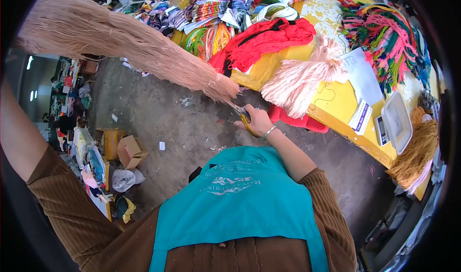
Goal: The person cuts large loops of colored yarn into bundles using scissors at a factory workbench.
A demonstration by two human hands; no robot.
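Observation:
A long bundle of pale pink yarn [139,39] stretches from the upper left down to the middle of the view. Near its lower right end, my right hand [258,121] is closed on scissors [247,123] with yellowish handles, and their blades meet the yarn ends. My left forearm [17,133] reaches up along the left edge; the hand itself cannot be seen. To the right of the scissors, a shorter bunch of pale pink yarn [297,82] lies over the table's edge.
The yellow table [345,125] carries red yarn [273,39], multicoloured skeins [391,46], a paper sheet [361,75], a scale with a white tray [397,121] and brown yarn [418,147]. A red stool [307,122] stands under its edge. An open cardboard box [132,152] is on the floor at left.

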